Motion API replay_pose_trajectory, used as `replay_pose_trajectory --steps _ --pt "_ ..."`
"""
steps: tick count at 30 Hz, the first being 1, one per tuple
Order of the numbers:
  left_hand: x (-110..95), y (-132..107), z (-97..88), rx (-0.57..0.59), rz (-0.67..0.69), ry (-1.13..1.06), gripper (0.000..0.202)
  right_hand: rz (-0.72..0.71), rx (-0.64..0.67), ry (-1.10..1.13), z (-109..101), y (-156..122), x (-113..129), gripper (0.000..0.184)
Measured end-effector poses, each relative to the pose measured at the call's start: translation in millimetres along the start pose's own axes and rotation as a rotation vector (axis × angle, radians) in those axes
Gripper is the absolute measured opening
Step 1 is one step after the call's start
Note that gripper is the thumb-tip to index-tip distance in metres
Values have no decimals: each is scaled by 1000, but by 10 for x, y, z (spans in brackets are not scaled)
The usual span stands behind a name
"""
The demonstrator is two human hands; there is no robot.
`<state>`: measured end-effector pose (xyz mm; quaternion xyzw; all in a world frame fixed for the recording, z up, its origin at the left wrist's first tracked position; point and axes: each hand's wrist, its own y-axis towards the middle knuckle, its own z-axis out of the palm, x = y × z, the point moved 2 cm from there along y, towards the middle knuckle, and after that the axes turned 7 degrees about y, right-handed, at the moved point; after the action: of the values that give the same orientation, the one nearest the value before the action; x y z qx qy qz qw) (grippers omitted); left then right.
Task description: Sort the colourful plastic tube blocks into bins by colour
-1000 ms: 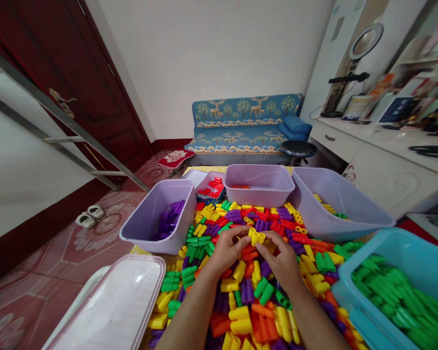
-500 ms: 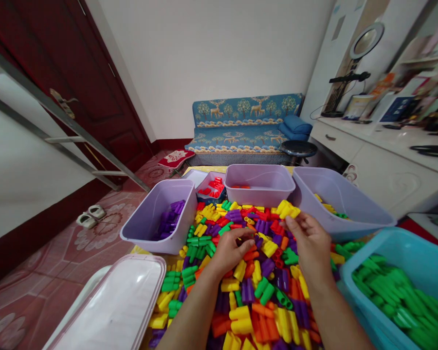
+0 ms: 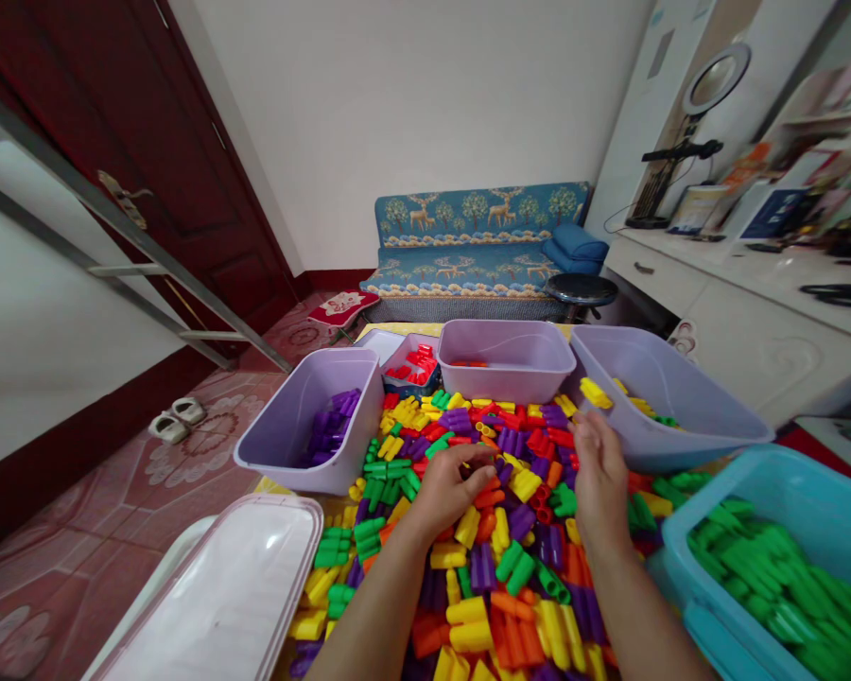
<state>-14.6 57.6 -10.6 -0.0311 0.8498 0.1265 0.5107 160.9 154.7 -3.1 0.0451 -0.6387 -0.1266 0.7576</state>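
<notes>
**Yellow piece (image 3: 596, 392) could bounce away**

The right grip (image 3: 601, 480) is loosely open and seems to hold nothing. The yellow piece is just past its fingertips, in front of the pale purple bin (image 3: 656, 443); whether they touch is hard to tell. With no firm hold, it could bump the bin's wall and drop onto the pile (image 3: 480, 567). The left grip (image 3: 445, 487), half open with nothing seen inside, looks too far left to catch it.
</notes>
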Motion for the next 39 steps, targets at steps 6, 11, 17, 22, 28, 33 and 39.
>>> replay_pose_trajectory --steps 6,11,17,22,28,33,39 --pt "-15 36 -65 -253 40 77 18 -223 251 -870 64 11 -196 63" --pt "47 62 -78 -329 60 80 33 -18 462 -982 271 -23 -149 63" --pt "129 63 -25 -254 43 108 49 -37 632 -637 369 -25 -80 37" --pt "148 72 -27 -241 33 100 45 -279 353 -848 322 105 -93 32" --pt "172 71 -25 -237 35 106 42 -162 584 -1097 300 58 -214 45" --pt "184 73 -26 -236 30 101 40 -34 571 -1211 244 53 -146 52" --pt "176 81 -30 -238 25 96 39 -34 616 -1205 145 85 -169 44"
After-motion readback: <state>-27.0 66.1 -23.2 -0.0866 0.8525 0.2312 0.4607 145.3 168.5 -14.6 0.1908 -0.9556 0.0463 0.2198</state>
